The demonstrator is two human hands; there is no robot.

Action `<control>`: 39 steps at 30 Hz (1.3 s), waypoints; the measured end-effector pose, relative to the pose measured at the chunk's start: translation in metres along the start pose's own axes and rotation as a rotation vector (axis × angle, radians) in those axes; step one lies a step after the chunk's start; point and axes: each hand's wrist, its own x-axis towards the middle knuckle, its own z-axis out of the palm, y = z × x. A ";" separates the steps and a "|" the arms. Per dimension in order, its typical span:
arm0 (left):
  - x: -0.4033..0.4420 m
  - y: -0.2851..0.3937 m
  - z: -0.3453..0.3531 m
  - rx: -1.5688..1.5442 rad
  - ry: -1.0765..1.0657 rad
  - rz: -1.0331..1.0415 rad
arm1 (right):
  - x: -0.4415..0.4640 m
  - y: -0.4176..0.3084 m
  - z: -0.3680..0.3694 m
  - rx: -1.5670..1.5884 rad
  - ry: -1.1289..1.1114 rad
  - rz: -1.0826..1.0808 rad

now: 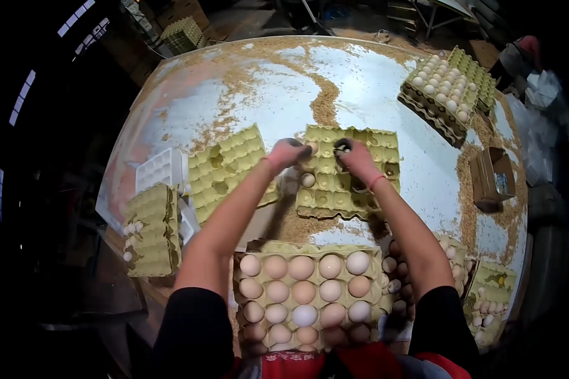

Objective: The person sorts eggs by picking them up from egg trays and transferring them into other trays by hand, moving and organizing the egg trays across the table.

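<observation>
My left hand (pixel 289 153), in a pink glove with dark fingertips, is closed on a pale egg (pixel 312 148) at the left edge of a yellowish egg tray (pixel 323 202). Over the middle of that same tray is my right hand (pixel 360 161), similarly gloved, its fingers curled together; what they hold, if anything, is hard to make out. Another egg (pixel 308 180) sits in the tray's left column, below my left hand. Nearer my body lies a tray filled with white and light brown eggs (pixel 303 291).
Left of my hands are a tilted tray (pixel 227 165), a white plastic tray (pixel 160 169) and a tray with several eggs (pixel 152 243). Stacked egg trays (pixel 441 88) stand at the back right, near a cardboard box (pixel 492 177). Sawdust-like bits (pixel 325 98) litter the table.
</observation>
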 end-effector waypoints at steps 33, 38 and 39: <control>-0.591 -0.040 0.109 0.239 0.467 0.177 | -0.420 -0.223 -0.067 0.184 -0.725 -0.241; -0.575 -0.080 0.126 0.967 0.286 0.353 | -0.445 -0.230 -0.007 -0.359 -0.544 -0.601; -0.573 -0.079 0.124 0.942 0.270 0.371 | -0.449 -0.225 -0.005 -0.358 -0.483 -0.666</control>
